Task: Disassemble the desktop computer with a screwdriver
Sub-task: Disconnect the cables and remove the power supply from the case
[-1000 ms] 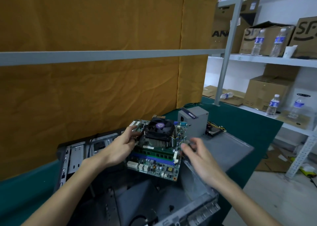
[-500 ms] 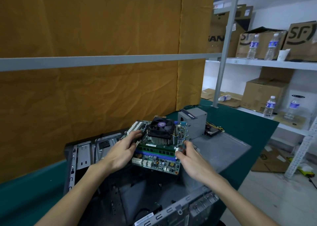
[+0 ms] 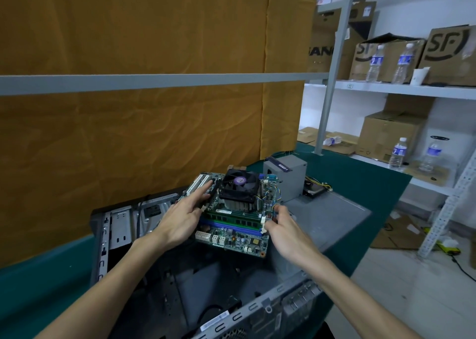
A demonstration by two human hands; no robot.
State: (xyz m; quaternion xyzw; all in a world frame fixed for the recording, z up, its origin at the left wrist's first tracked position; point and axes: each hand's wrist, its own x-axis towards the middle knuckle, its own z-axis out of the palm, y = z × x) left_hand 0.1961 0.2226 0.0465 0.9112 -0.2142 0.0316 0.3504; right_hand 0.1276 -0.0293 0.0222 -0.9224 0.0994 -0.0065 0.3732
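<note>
Motherboard (image 3: 233, 225), flat green rectangle, gripped by hands (image 3: 180, 217).

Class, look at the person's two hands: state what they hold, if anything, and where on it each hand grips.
Both hold the motherboard above the open case: left hand on its left edge, right hand on its right edge.

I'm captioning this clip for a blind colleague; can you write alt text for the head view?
Two bare hands, left hand and right hand, hold a green motherboard with a black fan above an open computer case on a green mat.
</note>
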